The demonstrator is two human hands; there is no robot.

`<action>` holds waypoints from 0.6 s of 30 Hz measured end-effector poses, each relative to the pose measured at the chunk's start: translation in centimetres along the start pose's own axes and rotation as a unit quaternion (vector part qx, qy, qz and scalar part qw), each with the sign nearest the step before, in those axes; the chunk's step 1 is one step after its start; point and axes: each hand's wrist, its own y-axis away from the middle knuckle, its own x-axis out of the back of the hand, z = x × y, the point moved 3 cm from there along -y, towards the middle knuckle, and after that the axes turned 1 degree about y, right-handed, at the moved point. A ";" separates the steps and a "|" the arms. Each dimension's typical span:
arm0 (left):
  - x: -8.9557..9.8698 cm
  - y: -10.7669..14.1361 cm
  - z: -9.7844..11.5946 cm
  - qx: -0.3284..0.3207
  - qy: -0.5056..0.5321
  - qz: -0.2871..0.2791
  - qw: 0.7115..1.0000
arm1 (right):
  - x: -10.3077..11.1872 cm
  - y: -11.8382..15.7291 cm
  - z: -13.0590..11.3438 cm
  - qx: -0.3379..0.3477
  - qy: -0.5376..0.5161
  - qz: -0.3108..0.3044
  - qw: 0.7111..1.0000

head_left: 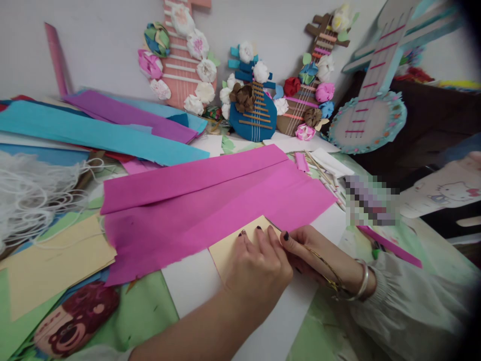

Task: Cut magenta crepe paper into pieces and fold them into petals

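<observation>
A pale yellow sheet of paper [224,252] lies over a white sheet [184,281] and the lower edge of bright pink crepe paper [210,200]. My left hand [259,265] rests across the yellow sheet, fingertips pressing on it and fingers slightly apart. At the sheet's right edge, my right hand [311,250] is closed, thumb against the fingers and touching the left hand. A thin dark line shows by its fingertips, but what it grips is hidden. Bracelets circle my right wrist.
Paper lutes with flowers, such as a blue one [244,120], lean on the wall behind. Blue crepe paper [93,130], white string [33,190], yellow sheets [56,265] and a bear-print case [78,318] lie left. Another person's hand [469,163] shows at right.
</observation>
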 end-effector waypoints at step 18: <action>0.0 0.1 -0.1 -0.004 0.009 0.011 1.000 | 0.1 -0.5 0.1 -0.012 -0.013 -0.012 1.000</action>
